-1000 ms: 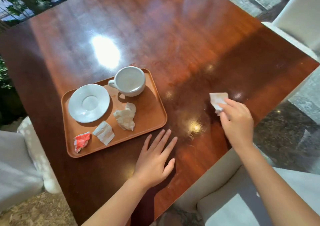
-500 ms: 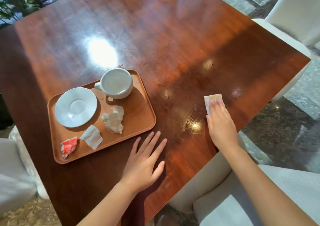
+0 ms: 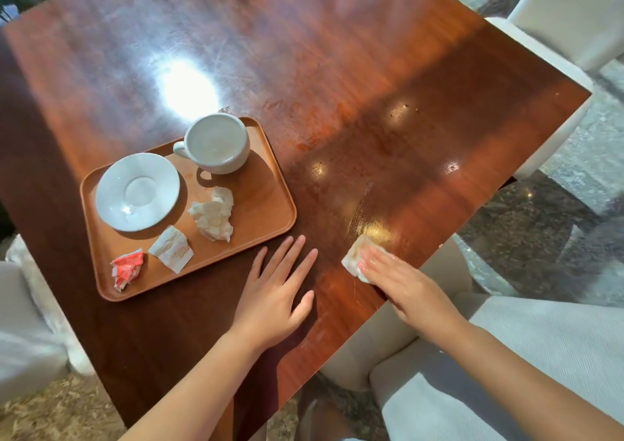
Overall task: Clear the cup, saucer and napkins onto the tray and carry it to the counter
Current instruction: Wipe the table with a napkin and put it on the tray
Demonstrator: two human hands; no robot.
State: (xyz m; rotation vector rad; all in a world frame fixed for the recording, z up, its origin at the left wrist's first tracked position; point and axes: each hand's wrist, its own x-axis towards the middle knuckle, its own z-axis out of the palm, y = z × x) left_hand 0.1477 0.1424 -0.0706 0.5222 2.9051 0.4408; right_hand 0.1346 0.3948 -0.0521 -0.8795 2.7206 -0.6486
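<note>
An orange-brown tray [image 3: 270,224] sits on the left part of the wooden table [image 3: 337,69]. It holds a white cup [image 3: 216,143], a white saucer [image 3: 137,192], a crumpled white napkin [image 3: 213,214], a flat paper packet [image 3: 171,253] and a red crumpled wrapper [image 3: 127,268]. My left hand [image 3: 273,295] lies flat on the table, fingers spread, just right of the tray's near corner. My right hand [image 3: 401,278] presses flat on a small white napkin [image 3: 354,258] near the table's right edge; the fingers cover most of it.
A white upholstered chair [image 3: 570,15] stands at the far right of the table. A pale cushioned seat [image 3: 506,366] is below my right arm, another [image 3: 23,322] at the left. Wet smears shine on the table around the napkin.
My right hand has slid the napkin across the table toward me and to the left. The left hand stays flat beside the tray.
</note>
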